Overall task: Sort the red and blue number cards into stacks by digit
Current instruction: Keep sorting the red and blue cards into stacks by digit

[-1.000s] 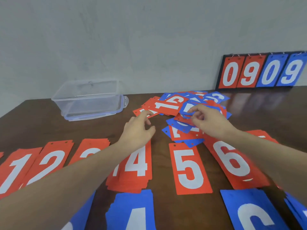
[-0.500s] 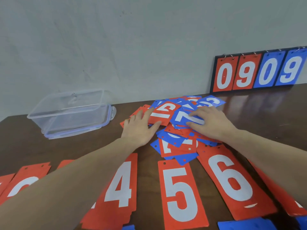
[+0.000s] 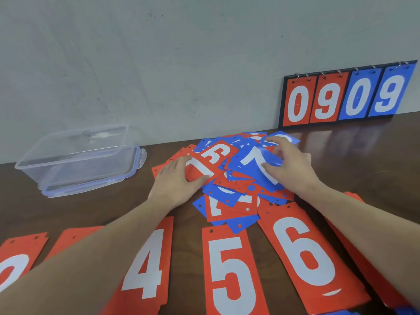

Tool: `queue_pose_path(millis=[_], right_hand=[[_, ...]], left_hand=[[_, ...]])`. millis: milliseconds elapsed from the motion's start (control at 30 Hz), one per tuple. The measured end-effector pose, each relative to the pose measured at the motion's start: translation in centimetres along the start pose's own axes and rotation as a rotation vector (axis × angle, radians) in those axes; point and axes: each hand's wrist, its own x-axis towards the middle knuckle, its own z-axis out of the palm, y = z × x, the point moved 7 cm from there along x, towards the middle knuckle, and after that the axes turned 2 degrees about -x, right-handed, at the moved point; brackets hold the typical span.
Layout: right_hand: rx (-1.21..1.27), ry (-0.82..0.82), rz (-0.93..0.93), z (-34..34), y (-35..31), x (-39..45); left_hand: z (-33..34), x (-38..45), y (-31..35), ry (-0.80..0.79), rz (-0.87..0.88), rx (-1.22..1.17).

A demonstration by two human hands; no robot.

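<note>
**Two hands work a heap of number cards on a dark bench**

A dark wooden bench (image 3: 68,212) fills the lower half of the view, backed by a plain grey wall (image 3: 159,64). At 2 o'clock a black-framed flip scoreboard (image 3: 347,96) leans against the wall, reading "0 9" in white on red and "0 9" in white on blue. At 9 o'clock a clear plastic box (image 3: 77,160) with a blue-edged rim sits on the bench.

Along the near edge, from 7 to 5 o'clock, sorted red stacks lie face up: a partly cut-off card (image 3: 16,264), another stack (image 3: 75,237) mostly hidden by the left forearm, the "4" stack (image 3: 150,264), the "5" stack (image 3: 231,273), the "6" stack (image 3: 304,255), and one more red stack (image 3: 363,264) under the right forearm whose digit cannot be read.

At the centre, a loose unsorted pile (image 3: 234,192) of red and blue cards spreads just beyond the "5" stack. The left hand (image 3: 177,183) lies at the pile's 9 o'clock side, fingers fairly straight, thumb and fingertips touching a red card (image 3: 211,160) whose digit is partly covered. The right hand (image 3: 293,169) at 3 o'clock pinches a blue "7" card (image 3: 254,164), lifted and tilted above the pile, between thumb and curled fingers.
</note>
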Motion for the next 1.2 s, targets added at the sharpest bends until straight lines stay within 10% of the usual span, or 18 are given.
queue_pose_path(millis=[1200], right_hand=[[0.577, -0.299, 0.234, 1.2, -12.3, -9.7]], left_hand=[[-9.1, -15.0, 0.2, -0.118, -0.083, -0.789]])
